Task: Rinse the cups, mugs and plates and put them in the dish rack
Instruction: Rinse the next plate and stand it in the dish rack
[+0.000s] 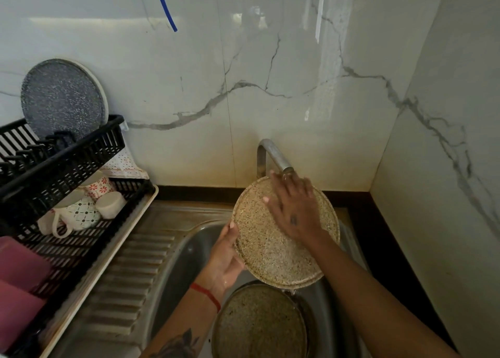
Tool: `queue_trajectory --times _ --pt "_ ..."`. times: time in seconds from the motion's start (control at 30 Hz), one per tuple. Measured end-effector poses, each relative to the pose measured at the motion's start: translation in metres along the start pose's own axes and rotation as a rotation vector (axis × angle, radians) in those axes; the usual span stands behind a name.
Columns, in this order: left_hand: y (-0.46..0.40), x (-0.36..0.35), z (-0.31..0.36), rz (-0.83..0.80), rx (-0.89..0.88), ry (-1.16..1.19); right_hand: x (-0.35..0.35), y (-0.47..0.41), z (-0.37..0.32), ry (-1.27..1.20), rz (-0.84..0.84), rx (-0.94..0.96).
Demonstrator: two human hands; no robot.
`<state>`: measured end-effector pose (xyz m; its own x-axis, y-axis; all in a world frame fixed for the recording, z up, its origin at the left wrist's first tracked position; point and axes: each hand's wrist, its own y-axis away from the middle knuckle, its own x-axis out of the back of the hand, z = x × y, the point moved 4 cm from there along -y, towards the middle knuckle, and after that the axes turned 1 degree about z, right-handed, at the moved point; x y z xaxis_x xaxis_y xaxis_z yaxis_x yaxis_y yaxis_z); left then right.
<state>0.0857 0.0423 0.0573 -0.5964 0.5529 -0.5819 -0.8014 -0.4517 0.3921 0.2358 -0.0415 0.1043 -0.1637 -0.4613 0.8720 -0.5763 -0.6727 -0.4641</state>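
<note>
A beige speckled plate (270,252) is held tilted over the sink (186,255), its top edge under the running tap (273,154). My left hand (226,260) grips the plate's left rim. My right hand (293,209) lies flat on the plate's face with fingers spread, just below the spout. Another speckled plate (259,322) lies in the sink bowl underneath. The black dish rack (62,157) stands at the left. A grey speckled plate (62,98) stands upright in its upper tier, and patterned mugs (81,211) and a cup (111,204) lie in the lower tier.
The ribbed steel drainboard (135,276) lies between rack and sink bowl. Pink containers (19,290) sit in the rack's near end. A patterned cloth (124,165) lies behind the rack. Marble walls close in the back and right side.
</note>
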Motion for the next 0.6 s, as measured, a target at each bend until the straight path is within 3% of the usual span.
queue_trajectory --times 0.17,0.23,0.37,0.43,0.5,0.6 --pt "0.001 0.008 0.000 0.044 -0.039 0.103 -0.010 0.029 0.025 -0.150 -0.023 -0.432" --pt "0.000 0.004 -0.003 0.036 -0.032 0.101 -0.012 0.034 0.004 -0.168 -0.017 -0.357" --pt "-0.002 -0.004 -0.012 0.034 0.003 0.095 -0.018 0.037 -0.055 -0.051 -0.067 0.189" --pt "-0.002 -0.004 -0.013 0.031 0.004 0.078 -0.021 0.037 -0.063 0.024 -0.087 0.364" --pt "-0.001 -0.002 -0.014 0.025 0.018 0.074 -0.018 0.031 -0.054 0.078 -0.106 0.383" --pt "0.001 0.003 -0.012 0.040 0.031 0.088 -0.010 0.015 -0.018 0.100 -0.099 0.134"
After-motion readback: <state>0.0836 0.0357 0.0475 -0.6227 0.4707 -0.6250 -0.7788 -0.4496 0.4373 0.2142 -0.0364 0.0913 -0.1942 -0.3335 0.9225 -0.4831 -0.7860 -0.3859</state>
